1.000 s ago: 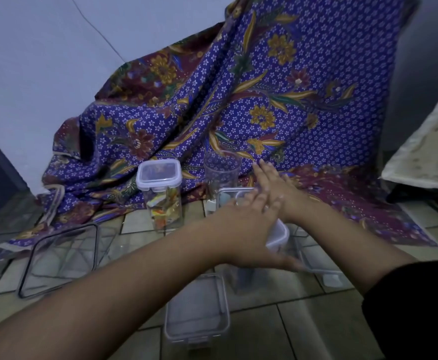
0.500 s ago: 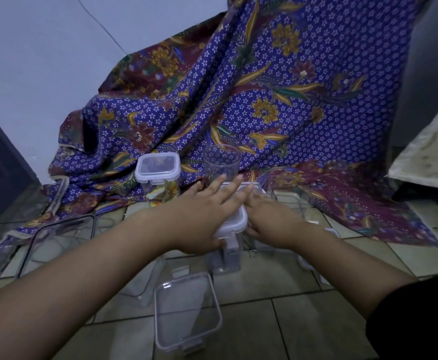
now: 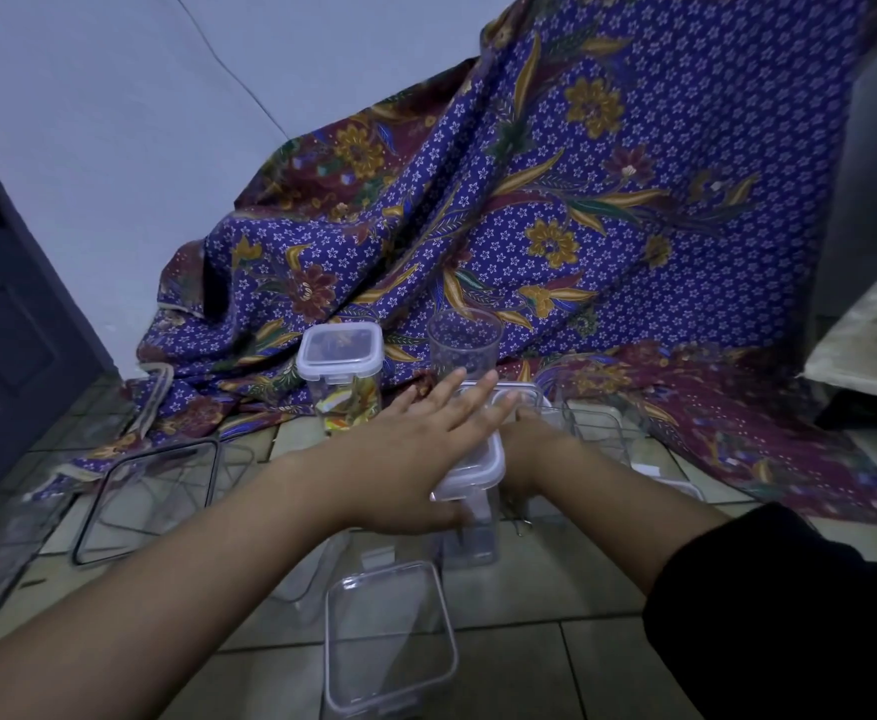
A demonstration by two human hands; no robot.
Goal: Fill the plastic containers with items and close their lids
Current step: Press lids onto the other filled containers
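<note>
Pressing down, our left grip (image 3: 426, 459) lies flat on the white-rimmed lid (image 3: 478, 472) of the tall clear container (image 3: 470, 537), which stands on the tiled floor (image 3: 556, 667) at the middle of the scene. The fingers are straight and spread, clasping nothing. We judge that the palm bears on the lid this way to seat it evenly on the rim before any side flaps are snapped. Our right grip (image 3: 522, 444) reaches in against the far right side of the same container. Only its wrist and the back of the hand show, so we cannot tell whether its fingers clasp anything. It probably steadies the narrow body so that the push from above does not tip it. What the container holds is too blurred to make out. Just in front of it, nearer to us, a second clear container (image 3: 389, 636) stands open-mouthed and looks empty, within easy reach for the next filling. Behind and to the left a lidded container (image 3: 345, 387) with colourful packets inside looks finished and set out of the way. Beside that one a clear round cup (image 3: 462, 345) stands against the draped batik cloth (image 3: 582, 226). More clear tubs (image 3: 597, 428) wait on the right, and a large dark-rimmed clear box (image 3: 145, 501) lies well apart on the left.
</note>
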